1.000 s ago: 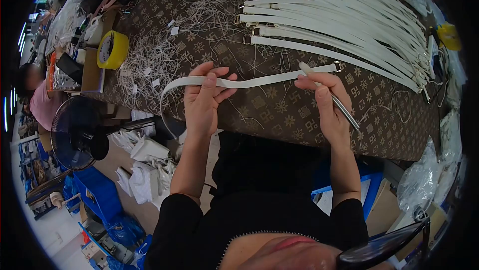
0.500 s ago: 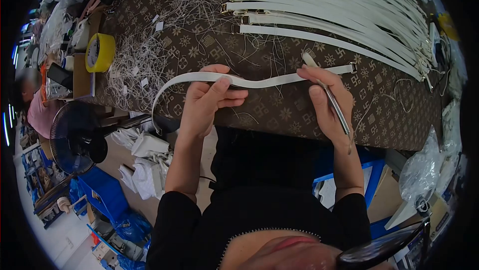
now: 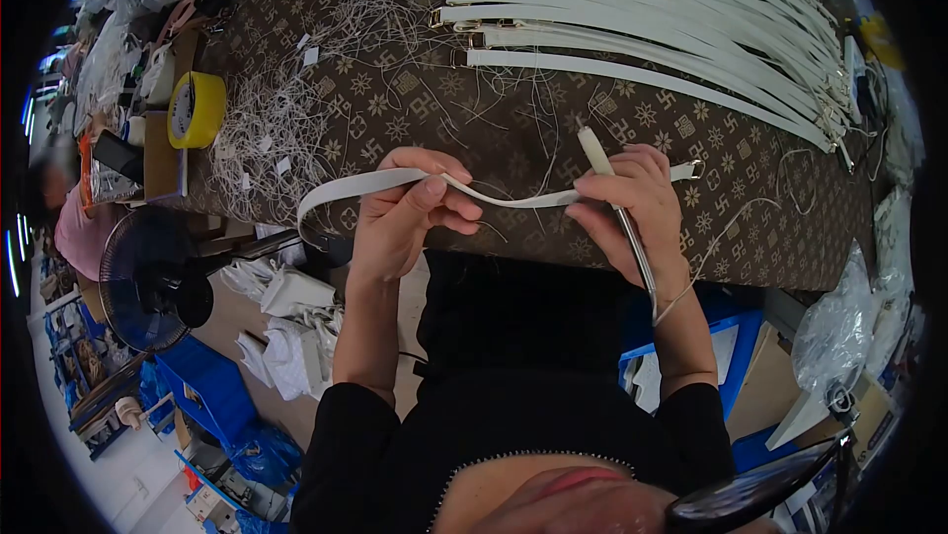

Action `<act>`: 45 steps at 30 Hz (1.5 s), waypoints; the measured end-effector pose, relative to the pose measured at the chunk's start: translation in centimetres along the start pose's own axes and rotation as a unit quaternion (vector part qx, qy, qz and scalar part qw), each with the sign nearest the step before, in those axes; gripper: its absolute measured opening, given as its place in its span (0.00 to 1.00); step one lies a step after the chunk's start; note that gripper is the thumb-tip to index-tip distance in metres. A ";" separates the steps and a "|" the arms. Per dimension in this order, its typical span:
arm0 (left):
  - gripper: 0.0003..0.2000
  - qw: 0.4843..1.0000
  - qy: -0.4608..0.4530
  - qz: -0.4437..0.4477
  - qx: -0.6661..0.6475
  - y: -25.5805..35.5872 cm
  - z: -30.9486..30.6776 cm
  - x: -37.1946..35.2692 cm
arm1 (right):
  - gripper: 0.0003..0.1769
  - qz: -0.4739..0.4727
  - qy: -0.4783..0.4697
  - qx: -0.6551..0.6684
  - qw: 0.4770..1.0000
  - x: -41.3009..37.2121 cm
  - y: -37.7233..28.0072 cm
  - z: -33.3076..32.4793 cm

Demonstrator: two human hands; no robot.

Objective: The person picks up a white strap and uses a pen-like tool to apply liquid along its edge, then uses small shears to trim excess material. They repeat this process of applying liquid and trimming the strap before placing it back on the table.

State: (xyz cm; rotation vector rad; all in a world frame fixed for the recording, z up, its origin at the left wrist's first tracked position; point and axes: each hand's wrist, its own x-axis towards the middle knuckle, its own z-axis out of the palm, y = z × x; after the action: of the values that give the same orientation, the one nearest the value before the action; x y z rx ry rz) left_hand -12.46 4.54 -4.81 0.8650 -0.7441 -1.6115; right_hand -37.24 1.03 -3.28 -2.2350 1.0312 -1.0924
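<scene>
Over the patterned tabletop (image 3: 553,129), both hands are pinching a white strap (image 3: 513,200): left hand (image 3: 405,213) fingers closed on it, right hand (image 3: 632,213) also gripping a slim tool (image 3: 617,208).

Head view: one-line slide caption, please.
Left hand and right hand hold a white strap above the patterned table; the right also grips a thin tool, more straps piled behind.

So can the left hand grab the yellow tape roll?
Probably, though it is busy: the left hand pinches the white strap. Only loose threads lie on the table between it and the yellow tape roll.
</scene>
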 end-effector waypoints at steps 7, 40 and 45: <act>0.06 0.995 -0.044 0.087 0.001 -0.4 0.6 -0.2 | 0.20 -0.043 0.005 0.025 0.999 -1.3 0.0 0.7; 0.14 0.997 -0.045 0.059 -0.014 -1.4 0.5 -0.4 | 0.17 -0.038 0.049 0.023 0.998 -2.4 -0.5 2.1; 0.13 0.999 -0.017 0.031 -0.035 -1.5 1.0 -0.5 | 0.17 -0.025 0.066 0.018 0.997 -2.6 -0.6 2.1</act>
State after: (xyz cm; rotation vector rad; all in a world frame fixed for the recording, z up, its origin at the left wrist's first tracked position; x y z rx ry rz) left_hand -14.05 5.40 -5.46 0.7583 -0.7287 -1.5906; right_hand -36.39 3.56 -5.38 -2.1954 1.0036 -1.2839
